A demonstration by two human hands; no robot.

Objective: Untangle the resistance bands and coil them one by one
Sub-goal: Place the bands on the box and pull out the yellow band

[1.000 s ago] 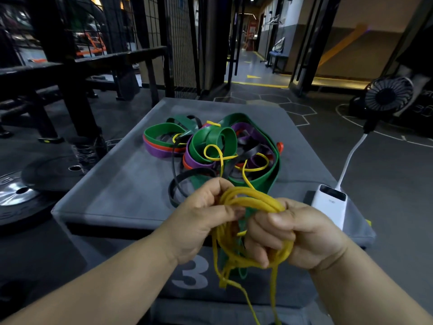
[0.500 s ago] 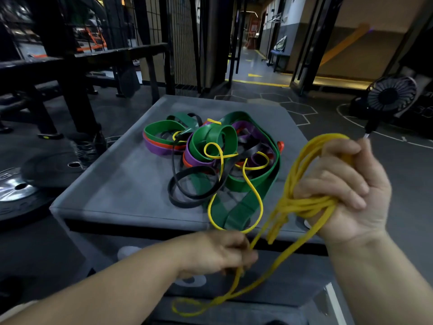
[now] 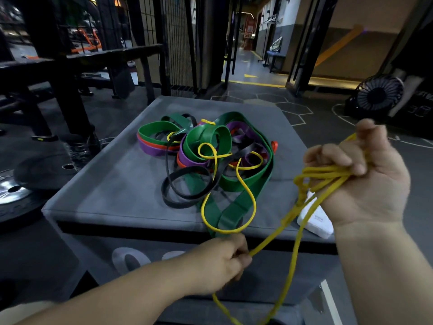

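A grey padded box (image 3: 112,184) stands in the middle; big pale digits (image 3: 131,261) are printed on its front side, only partly readable; a white power bank (image 3: 316,222) lies near the box's front right corner, partly hidden; on the dark floor at left lies a metal weight plate (image 3: 11,191); behind it are a black steel frame (image 3: 70,64) and a wire mesh partition (image 3: 178,43); a small black fan (image 3: 378,96) is at far right; white hexagon lines (image 3: 295,109) mark the floor behind the box; in the bkgd, a corridor w/ a yellow floor line (image 3: 254,83) and a blue bench (image 3: 276,56).
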